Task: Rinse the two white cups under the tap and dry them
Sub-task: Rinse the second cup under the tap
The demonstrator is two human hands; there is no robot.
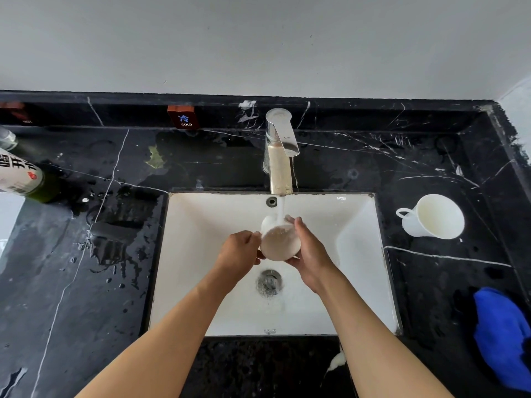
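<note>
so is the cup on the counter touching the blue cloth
Apart. The head view shows the cup on the counter lying well behind the blue cloth, with bare black countertop between them.

Tap (pixel 280 150) above basin (pixel 201 254); open counter (pixel 431 282) rightward

Count, head view. White cups: 2, one (pixel 280 239) over the sink, one (pixel 431 216) on the counter (pixel 86 282). Hands: 2, left (pixel 240 249), right (pixel 309 251). Tap (pixel 280 152): 1. Sink (pixel 201 225): 1. Blue cloth (pixel 501 334): 1. Bottle (pixel 20 173): 1. Labels on the back ledge: 2, cold (pixel 184 117), hot (pixel 17 113).
</note>
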